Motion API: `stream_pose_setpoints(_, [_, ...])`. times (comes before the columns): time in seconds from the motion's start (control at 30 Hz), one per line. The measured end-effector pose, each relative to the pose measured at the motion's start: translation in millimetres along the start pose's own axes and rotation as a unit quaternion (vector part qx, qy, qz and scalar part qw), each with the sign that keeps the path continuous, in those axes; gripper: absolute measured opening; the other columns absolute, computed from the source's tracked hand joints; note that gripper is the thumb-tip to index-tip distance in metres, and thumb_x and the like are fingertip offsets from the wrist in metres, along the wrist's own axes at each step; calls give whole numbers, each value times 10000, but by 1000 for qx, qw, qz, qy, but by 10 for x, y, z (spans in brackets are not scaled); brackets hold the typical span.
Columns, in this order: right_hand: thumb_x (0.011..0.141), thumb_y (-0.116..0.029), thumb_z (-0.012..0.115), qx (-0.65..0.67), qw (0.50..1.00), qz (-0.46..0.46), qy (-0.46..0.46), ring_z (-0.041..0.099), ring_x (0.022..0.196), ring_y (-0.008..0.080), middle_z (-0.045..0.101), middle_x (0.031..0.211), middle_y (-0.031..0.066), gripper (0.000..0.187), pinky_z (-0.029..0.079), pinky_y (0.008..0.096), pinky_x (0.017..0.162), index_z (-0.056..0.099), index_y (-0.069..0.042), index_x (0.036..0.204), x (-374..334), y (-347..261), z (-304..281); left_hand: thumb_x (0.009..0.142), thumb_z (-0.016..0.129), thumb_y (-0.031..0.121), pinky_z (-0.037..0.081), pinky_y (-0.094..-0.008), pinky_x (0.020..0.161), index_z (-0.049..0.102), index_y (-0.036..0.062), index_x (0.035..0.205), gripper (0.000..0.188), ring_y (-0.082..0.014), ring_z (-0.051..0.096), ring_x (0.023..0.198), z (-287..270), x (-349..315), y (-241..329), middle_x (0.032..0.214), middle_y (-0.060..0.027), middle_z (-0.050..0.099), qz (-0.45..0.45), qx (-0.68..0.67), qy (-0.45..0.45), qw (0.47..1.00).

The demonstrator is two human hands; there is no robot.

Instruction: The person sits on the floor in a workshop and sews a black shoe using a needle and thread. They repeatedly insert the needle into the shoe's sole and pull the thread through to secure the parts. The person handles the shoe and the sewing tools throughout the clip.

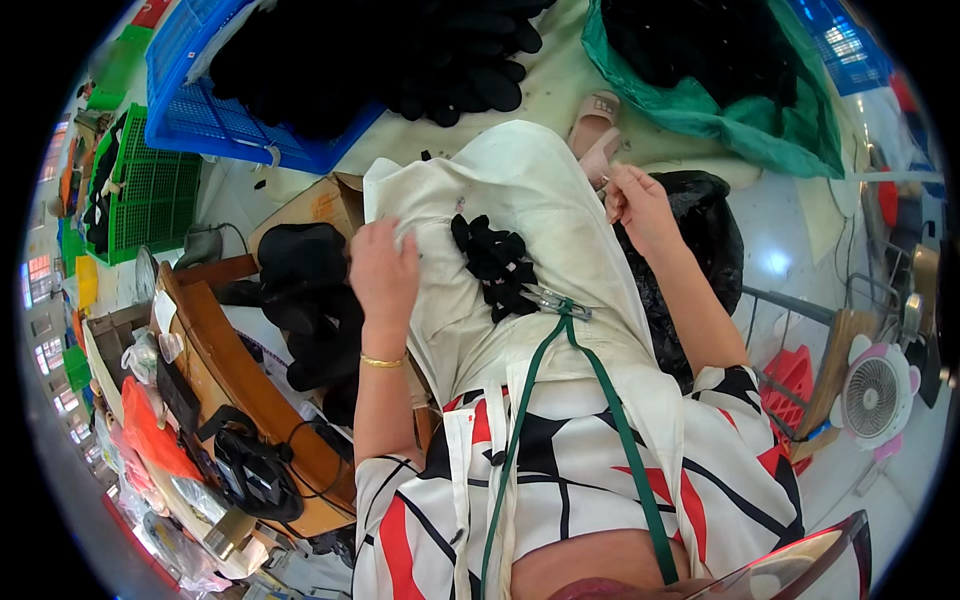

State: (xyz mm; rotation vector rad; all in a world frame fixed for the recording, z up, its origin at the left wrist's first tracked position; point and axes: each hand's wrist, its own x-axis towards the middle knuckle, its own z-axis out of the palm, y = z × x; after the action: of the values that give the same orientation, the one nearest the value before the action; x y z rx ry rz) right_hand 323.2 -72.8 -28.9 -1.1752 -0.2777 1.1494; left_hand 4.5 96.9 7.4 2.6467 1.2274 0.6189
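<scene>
Above my lap's left side, my left hand (385, 270) hovers with loosely bent fingers and the thumb apart. It is slightly blurred, and nothing shows in it. My right hand (645, 215) is raised at the right knee, thumb and fingertips pinched together; whatever they hold is too small to name. A pale apron (490, 165) covers my lap. On it lies a small heap of black fabric pieces (490, 255). Metal thread snips (555, 303) rest against the heap, tied to a green cord (615, 405) that hangs from my neck.
A blue crate (215, 125) brims with black padded pieces (440, 70) at the far left. A green sack (740, 135) stands far right, above a black plastic bag (715, 235). More black pieces (310, 290) fill a carton beside a wooden table (235, 370). A fan (875, 395) stands right.
</scene>
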Motion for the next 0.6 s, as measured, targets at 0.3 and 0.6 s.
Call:
stream_pose_setpoints(0.3, [978,-223,611,-206,975,-12,-85,537,576,73,574,661,-11,246,454,243,556,618,-43,811,-126,104,419,809,699,269,523,-461,788,639,58,891,234,-357,614,920,273,108,349,944,-169,621,-54,-29,-193,979])
stream_pose_setpoints(0.6, [976,-169,579,-279,950,-69,-125,554,703,64,598,748,-7,172,453,227,662,602,-32,875,-214,164,732,884,685,114,508,-240,610,571,61,900,126,-91,581,666,115,118,244,810,-7,619,-276,-587,-95,755])
